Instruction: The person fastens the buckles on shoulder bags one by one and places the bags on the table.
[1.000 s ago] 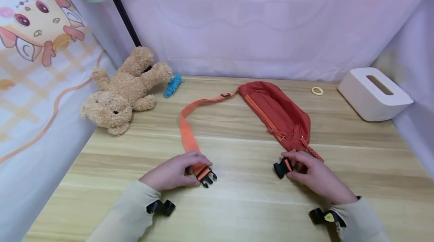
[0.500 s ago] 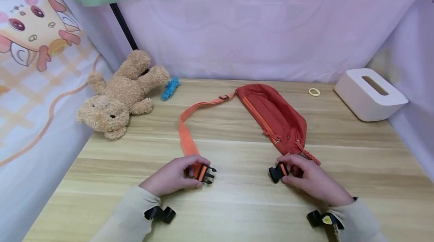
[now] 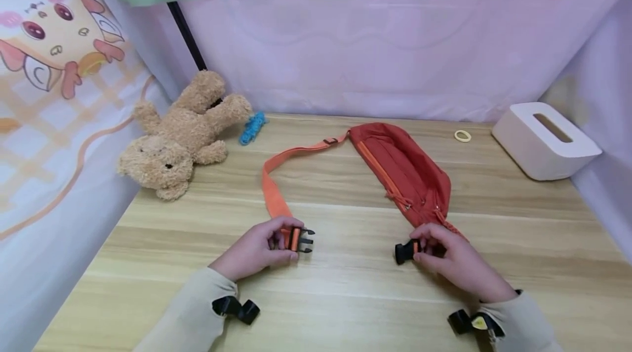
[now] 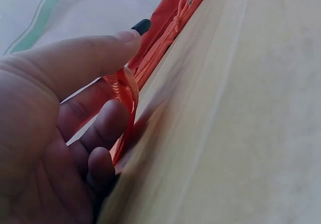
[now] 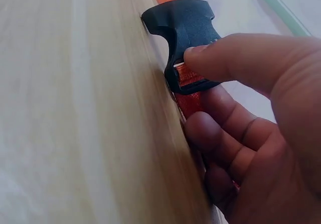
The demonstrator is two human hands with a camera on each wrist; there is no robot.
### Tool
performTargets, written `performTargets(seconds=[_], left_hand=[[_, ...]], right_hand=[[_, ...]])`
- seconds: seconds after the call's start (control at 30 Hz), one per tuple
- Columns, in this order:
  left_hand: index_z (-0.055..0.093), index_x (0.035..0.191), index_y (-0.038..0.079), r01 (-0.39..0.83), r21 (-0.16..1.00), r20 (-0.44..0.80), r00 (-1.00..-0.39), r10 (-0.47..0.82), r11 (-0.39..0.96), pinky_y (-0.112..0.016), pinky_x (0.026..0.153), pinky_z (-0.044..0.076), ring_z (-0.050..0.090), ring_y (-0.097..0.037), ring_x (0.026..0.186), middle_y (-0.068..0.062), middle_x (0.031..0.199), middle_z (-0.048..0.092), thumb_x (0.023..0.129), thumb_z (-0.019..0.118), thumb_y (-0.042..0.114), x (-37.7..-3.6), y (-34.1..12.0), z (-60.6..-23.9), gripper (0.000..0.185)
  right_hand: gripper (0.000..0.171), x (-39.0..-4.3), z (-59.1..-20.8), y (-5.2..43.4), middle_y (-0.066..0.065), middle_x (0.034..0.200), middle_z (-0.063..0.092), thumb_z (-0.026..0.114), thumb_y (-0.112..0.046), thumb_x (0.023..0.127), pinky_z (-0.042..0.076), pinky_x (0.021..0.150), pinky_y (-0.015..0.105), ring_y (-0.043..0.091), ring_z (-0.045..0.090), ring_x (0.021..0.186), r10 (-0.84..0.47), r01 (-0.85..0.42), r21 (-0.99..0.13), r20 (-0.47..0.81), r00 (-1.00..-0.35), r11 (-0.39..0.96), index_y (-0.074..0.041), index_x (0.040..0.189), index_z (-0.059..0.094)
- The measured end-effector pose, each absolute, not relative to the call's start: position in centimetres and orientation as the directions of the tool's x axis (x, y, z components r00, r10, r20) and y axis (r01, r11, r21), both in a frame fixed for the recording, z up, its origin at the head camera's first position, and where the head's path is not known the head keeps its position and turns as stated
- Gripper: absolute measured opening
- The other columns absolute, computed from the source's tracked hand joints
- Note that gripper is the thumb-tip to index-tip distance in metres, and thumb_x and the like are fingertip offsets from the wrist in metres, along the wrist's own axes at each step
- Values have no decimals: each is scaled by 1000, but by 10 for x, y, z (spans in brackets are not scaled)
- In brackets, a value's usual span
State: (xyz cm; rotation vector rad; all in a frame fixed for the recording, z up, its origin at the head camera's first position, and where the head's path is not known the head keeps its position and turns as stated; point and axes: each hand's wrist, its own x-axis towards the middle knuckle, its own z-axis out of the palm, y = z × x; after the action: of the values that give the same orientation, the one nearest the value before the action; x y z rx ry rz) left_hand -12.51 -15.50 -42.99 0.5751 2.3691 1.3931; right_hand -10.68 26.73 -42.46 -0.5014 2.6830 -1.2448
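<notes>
Currently the left hand [image 3: 257, 250] pinches the pronged buckle end [image 3: 300, 239] and the right hand [image 3: 451, 261] pinches the socket [image 3: 404, 252]; both halves lie well apart on the table [image 3: 345, 297], unjoined.

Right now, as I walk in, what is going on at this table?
A person sits at a wooden table with a red waist bag laid out on it. The left hand pinches the pronged buckle end of the orange strap; the right hand holds the black socket half. The two halves face each other, apart, not clipped. A teddy bear and a white tissue box lie off to the sides.
</notes>
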Motion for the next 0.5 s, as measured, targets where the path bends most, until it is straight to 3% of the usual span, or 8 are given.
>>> performTargets(seconds=[0.17,0.5], left_hand=[[61,132,27,176,882,-73,-866,494,438,-28,61,45,53,-18,71,-2,81,55,85,83,26,-125,-154,-430,52],[60,132,24,194,888,-49,-861,506,417,-27,61,46,53,-18,73,-2,84,56,84,84,24,-126,-154,-428,53]], right_hand=[[26,-104,-425,269,1,88,60,78,-16,89,48,62,28,16,56,78,-322,-177,-789,-28,-946,589,-21,111,65],[19,-108,-422,265,-2,104,69,77,-21,90,53,80,24,12,66,91,-290,-155,-821,-13,-957,549,-18,108,71]])
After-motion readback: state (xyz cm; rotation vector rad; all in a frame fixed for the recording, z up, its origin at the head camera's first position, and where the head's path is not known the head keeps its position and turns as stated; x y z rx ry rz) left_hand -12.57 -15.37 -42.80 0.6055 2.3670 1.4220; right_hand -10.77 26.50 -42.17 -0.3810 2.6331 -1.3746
